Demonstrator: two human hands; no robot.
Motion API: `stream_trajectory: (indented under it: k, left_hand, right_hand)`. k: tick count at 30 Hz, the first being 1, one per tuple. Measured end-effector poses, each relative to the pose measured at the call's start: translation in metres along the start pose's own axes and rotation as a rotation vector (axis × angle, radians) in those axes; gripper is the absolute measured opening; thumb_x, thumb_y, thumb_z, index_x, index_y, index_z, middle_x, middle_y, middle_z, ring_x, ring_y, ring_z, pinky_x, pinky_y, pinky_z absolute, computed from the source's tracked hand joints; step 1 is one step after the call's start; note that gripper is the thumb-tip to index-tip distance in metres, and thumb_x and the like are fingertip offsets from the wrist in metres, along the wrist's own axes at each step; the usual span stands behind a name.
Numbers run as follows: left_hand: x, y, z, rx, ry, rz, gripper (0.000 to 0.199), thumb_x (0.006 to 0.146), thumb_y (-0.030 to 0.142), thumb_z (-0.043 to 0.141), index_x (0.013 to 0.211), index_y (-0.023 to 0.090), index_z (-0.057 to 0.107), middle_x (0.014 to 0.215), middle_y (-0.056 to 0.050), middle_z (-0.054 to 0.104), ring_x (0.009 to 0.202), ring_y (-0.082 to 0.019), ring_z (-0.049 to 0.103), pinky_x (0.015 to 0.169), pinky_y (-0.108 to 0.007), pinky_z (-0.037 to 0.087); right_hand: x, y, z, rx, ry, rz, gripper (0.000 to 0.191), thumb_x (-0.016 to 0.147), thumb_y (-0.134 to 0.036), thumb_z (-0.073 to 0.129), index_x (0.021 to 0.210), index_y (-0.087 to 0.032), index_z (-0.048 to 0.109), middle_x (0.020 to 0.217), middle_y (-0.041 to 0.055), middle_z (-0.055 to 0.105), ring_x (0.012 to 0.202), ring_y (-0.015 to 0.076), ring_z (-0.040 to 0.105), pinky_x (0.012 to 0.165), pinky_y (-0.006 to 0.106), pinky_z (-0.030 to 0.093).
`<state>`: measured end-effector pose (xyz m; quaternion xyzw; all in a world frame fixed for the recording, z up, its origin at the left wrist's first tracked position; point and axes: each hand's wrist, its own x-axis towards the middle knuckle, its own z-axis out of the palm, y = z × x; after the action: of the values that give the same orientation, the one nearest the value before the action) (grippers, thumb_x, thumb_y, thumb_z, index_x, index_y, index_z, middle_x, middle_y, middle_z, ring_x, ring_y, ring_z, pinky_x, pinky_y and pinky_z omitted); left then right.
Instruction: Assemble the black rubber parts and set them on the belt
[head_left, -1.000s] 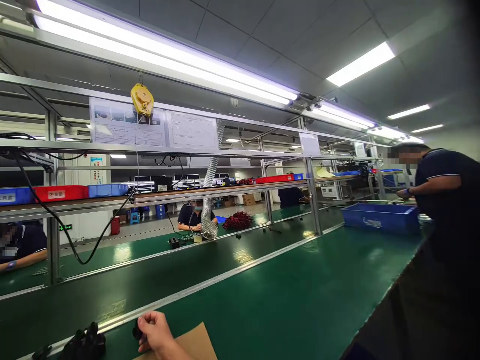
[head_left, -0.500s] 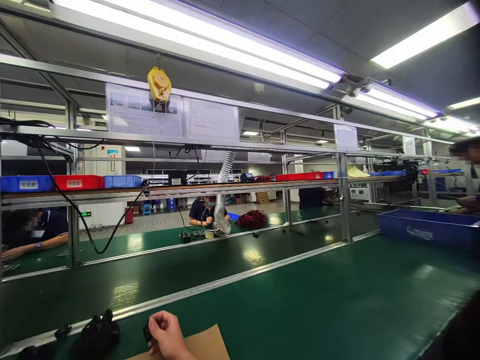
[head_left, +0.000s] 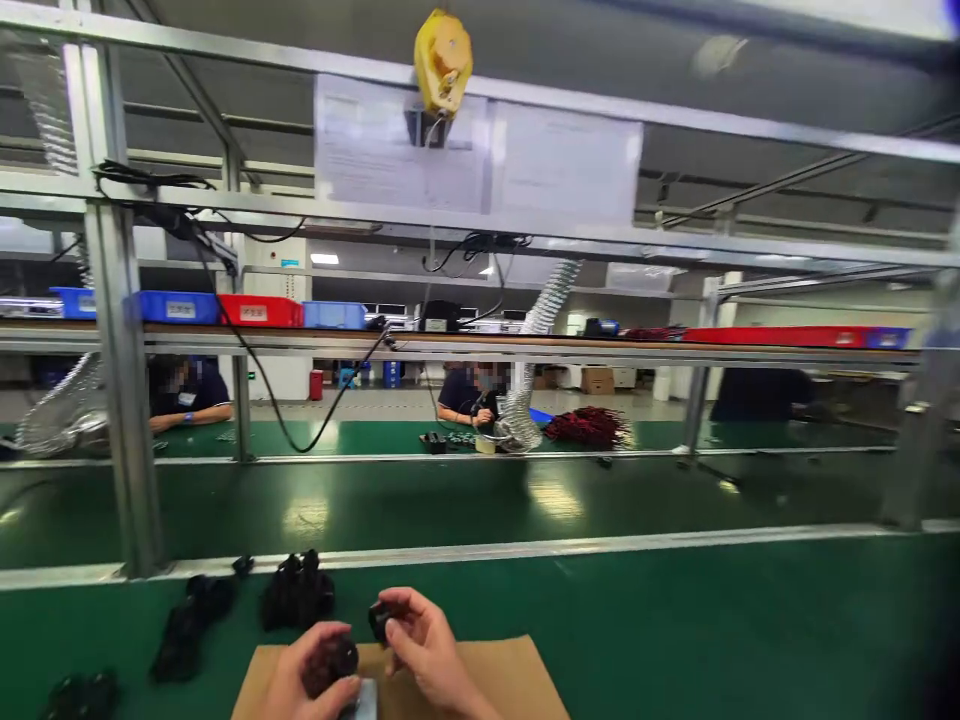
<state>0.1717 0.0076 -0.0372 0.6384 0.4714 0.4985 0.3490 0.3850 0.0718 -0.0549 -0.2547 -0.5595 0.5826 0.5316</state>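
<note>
Near the bottom of the head view, my left hand [head_left: 309, 678] is wrapped round a round black part [head_left: 343, 657]. To its right my right hand [head_left: 429, 645] pinches another small black part [head_left: 380, 620] between thumb and fingers. The two hands are apart, above a brown cardboard sheet [head_left: 517, 672] on the green table. A pale, light-blue object [head_left: 366, 700] shows just under my left hand, partly hidden by it. Piles of black parts [head_left: 298, 590] lie beyond and left of the cardboard.
A metal rail [head_left: 480, 553] crosses the green table behind the hands. An upright post [head_left: 124, 400] stands at left. Blue and red bins [head_left: 260, 311] sit on a raised shelf, with a looping black cable below. People work at the far bench.
The view has turned left and down. My left hand with a black part has come into view. My right hand still holds its black part, now above the cardboard's far edge.
</note>
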Motion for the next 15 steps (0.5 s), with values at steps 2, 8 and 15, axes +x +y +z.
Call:
stream_trajectory:
  k: [2,8,15]
  left_hand:
    - [-0.005,-0.001,0.004,0.005,0.009,-0.001,0.037,0.076,0.038,0.085,0.107,0.021,0.075,0.093,-0.007,0.081,0.087,-0.027,0.076,0.076,-0.030,0.063]
    - [-0.009,0.001,0.005,0.016,0.004,-0.032,0.032,0.077,0.026,0.083,0.107,0.019,0.077,0.102,-0.009,0.081,0.094,-0.026,0.075,0.084,-0.029,0.060]
    - [-0.002,-0.015,-0.010,0.067,0.039,0.021,0.044,0.078,0.044,0.086,0.118,0.025,0.082,0.122,-0.010,0.082,0.113,-0.033,0.078,0.097,-0.035,0.065]
  right_hand:
    - [-0.009,0.000,0.003,-0.033,-0.025,-0.009,0.062,0.080,-0.070,0.085,0.119,-0.023,0.071,0.110,0.0154,0.068,0.091,0.0288,0.067,0.056,0.032,0.057]
    - [-0.029,-0.012,0.013,-0.320,-0.055,-0.073,0.035,0.096,-0.052,0.073,0.120,-0.026,0.075,0.114,0.0161,0.072,0.102,0.0314,0.070,0.074,0.037,0.057]
    - [-0.027,-0.035,0.032,-0.496,-0.064,-0.192,0.025,0.093,-0.028,0.071,0.117,-0.030,0.077,0.113,0.0100,0.074,0.100,0.0278,0.071,0.074,0.032,0.054]
